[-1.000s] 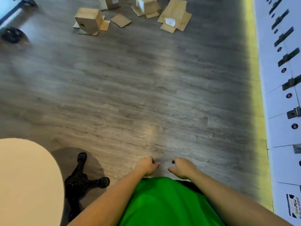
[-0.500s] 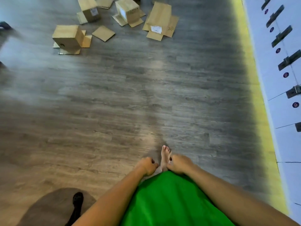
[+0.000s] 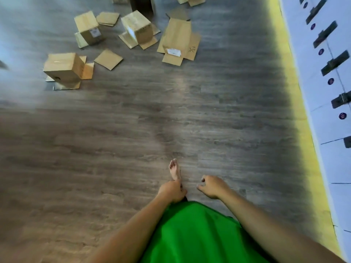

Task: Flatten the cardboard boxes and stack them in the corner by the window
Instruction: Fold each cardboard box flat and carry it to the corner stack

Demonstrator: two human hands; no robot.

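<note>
Boxes [image 3: 64,68] nearer now; bare floor [image 3: 133,139] between, both hands [image 3: 173,190] empty.

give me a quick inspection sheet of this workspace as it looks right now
surface: grey wood-look floor, with a yellow strip along its right edge.
job's things: three boxes still in shape, the nearest box, the left box and the middle box; one flattened box lying flat with a label on it.
clutter: loose cardboard piece and more scraps near the top edge.
grippers: left hand and right hand loosely curled, holding nothing, far from the boxes.
cables: nothing seen.
surroundings: white lockers with dark handles at right; bare foot on the floor.
</note>
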